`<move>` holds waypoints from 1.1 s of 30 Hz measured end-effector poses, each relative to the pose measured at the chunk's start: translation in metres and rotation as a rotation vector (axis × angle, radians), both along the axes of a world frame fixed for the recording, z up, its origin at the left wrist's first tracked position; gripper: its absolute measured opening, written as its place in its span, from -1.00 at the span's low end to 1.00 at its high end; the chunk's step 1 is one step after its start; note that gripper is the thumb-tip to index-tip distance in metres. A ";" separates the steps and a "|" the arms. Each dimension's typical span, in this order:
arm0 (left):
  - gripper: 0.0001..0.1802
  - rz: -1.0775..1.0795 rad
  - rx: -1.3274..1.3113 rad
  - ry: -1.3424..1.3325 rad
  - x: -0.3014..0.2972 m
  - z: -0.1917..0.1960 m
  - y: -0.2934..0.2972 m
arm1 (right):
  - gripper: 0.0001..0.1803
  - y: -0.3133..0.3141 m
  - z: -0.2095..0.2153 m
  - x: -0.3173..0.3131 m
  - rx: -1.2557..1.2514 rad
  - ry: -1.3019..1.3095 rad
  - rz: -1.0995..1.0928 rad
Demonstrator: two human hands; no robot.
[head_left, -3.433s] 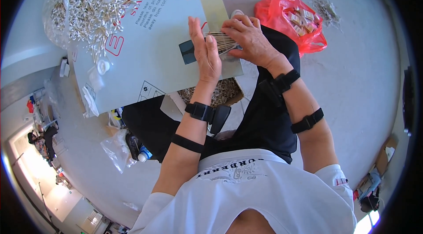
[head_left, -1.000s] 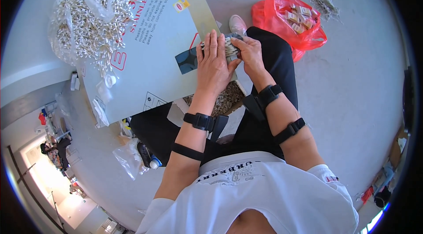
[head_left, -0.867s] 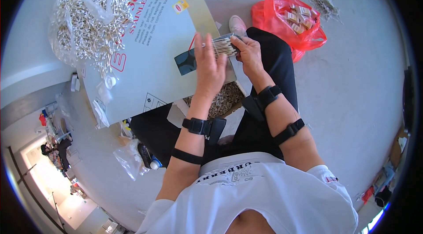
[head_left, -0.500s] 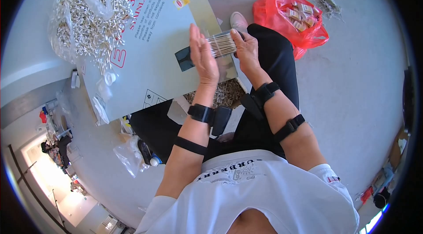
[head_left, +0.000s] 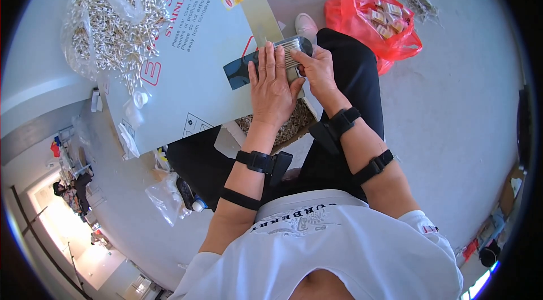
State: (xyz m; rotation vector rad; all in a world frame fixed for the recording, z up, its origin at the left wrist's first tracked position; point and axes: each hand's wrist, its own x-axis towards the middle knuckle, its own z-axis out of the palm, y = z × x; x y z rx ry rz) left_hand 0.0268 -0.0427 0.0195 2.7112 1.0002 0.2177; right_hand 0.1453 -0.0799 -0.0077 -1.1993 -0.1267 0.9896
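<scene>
A flat row of cotton swabs (head_left: 291,51) lies on a dark strip (head_left: 236,74) at the table's right edge. My left hand (head_left: 272,88) presses palm down over the strip and the near ends of the swabs, fingers stretched out and side by side. At the right end of the row, my right hand (head_left: 318,71) grips the swabs with its thumb on top; its other fingers are partly hidden. Past that thumb, the strip's dark rounded end sticks out.
A clear bag of loose cotton swabs (head_left: 107,28) stands at the table's far left. Two small yellow-and-white packets (head_left: 231,0) lie near the far edge. Below the table edge is a box of swabs (head_left: 291,124). A red plastic bag (head_left: 362,23) holding packs sits on the floor.
My left hand, raised on edge beside the swabs before, has turned palm down and now lies flat over them. My right hand's thumb has shifted onto the swabs.
</scene>
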 end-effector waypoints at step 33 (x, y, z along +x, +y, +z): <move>-0.08 -0.037 -0.018 -0.019 -0.008 -0.001 0.008 | -0.86 0.017 -0.014 0.002 -0.003 -0.181 -0.061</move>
